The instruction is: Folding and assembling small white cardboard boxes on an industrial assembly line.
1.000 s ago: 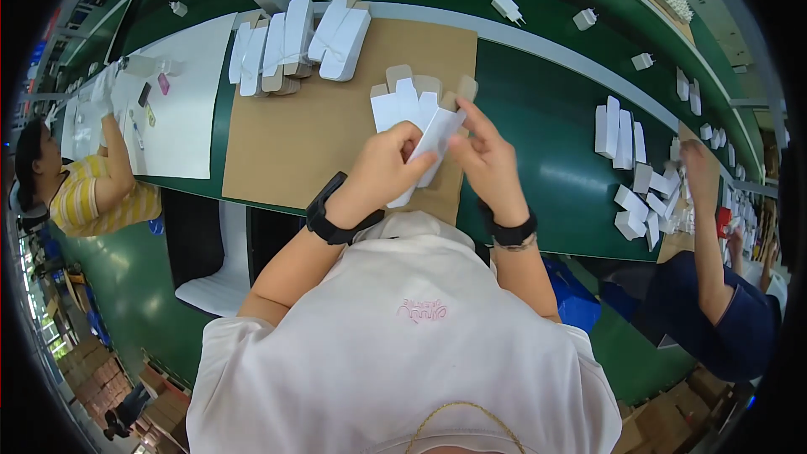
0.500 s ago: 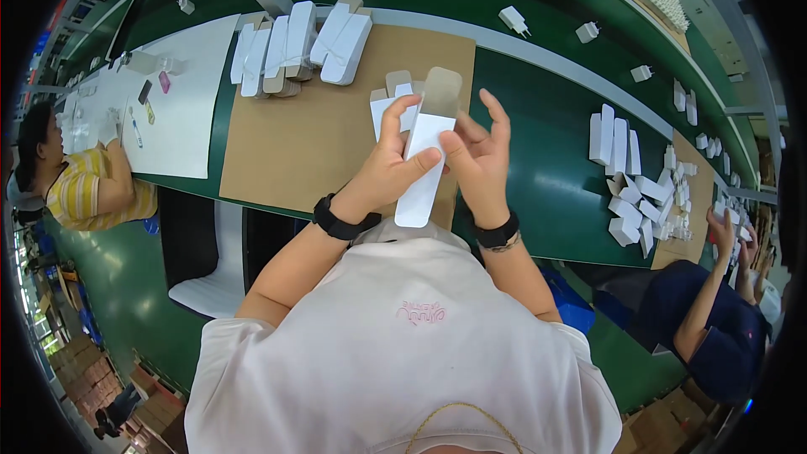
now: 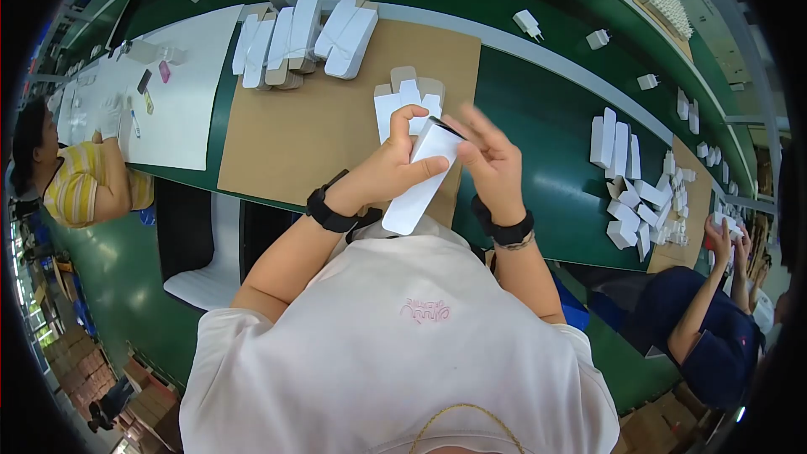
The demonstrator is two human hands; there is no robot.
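The head view shows the left hand [image 3: 388, 170] wrapped around a long white cardboard box [image 3: 420, 176], held up just above the near edge of the brown cardboard sheet [image 3: 319, 122], and the right hand [image 3: 490, 160] now pinches the box's top end, where half a second ago its fingers were spread up beside an open brown flap. That flap looks tucked in now, so I think the top is almost closed. Farther back, a small pile of flat white box blanks [image 3: 408, 101] lies on the sheet, and bundles of white boxes [image 3: 303, 34] sit at its far edge.
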